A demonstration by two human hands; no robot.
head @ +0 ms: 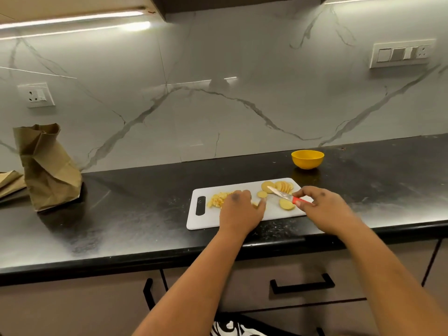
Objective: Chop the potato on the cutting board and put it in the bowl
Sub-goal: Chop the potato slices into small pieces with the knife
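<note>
A white cutting board (208, 220) lies on the black counter. Round potato slices (278, 186) fan out at its far right, with loose slices (286, 204) nearer me. A pile of chopped potato (217, 199) sits at the board's left, by its handle slot. My left hand (240, 209) rests palm down on the board, fingers over small potato pieces just right of the pile. My right hand (322, 207) grips a red-handled knife (281, 194), its blade pointing left over the slices. A yellow bowl (307, 159) stands behind the board's right end; its inside is hidden.
A crumpled brown paper bag (46, 168) stands at the counter's left, with more brown paper (9, 181) beside it. The marble backsplash carries wall sockets (36, 95) and a switch panel (402, 54). Drawers with black handles (303, 284) sit under the counter edge.
</note>
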